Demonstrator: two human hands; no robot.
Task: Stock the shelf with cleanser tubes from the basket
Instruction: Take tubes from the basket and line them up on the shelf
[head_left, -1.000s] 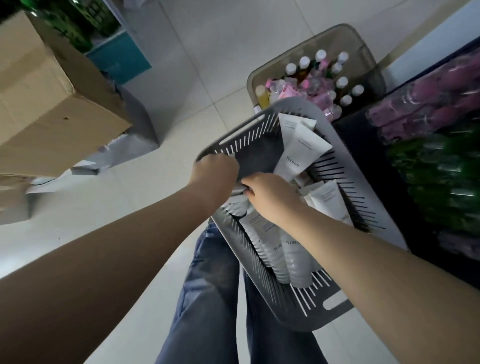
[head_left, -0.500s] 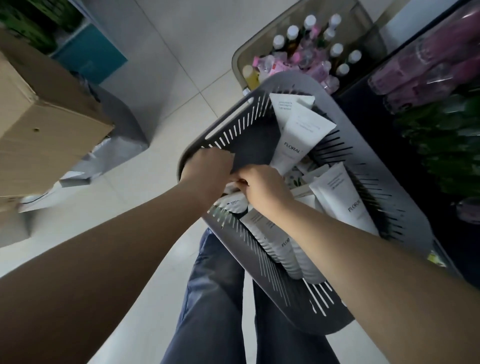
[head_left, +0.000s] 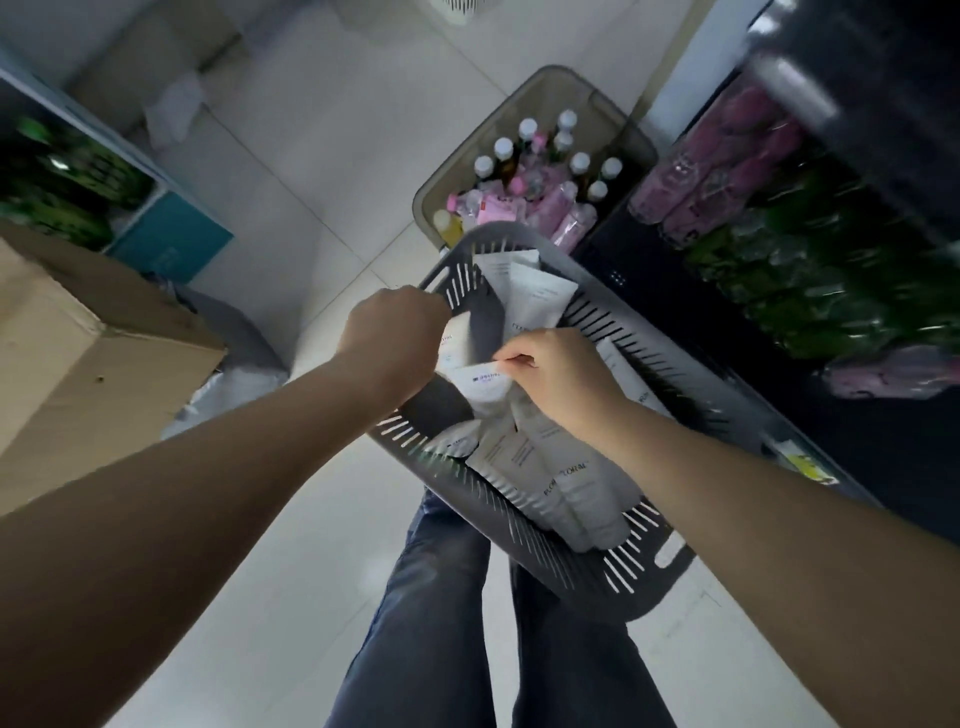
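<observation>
A grey slotted basket hangs in front of me, tilted, with several white cleanser tubes lying in it. My left hand is closed around the basket's left rim and holds it up. My right hand is inside the basket, its fingers pinched on the flat end of one white tube that is lifted a little above the others. The dark shelf stands at the right, holding pink and green bottles.
A brown bin of white-capped bottles and pink packs sits on the floor beyond the basket. A cardboard box and grey bags are at the left. My legs in jeans stand on pale floor tiles.
The view has tipped up and the basket has shifted. My right hand has pulled one tube's end up out of the pile. My left hand keeps its hold on the rim.
</observation>
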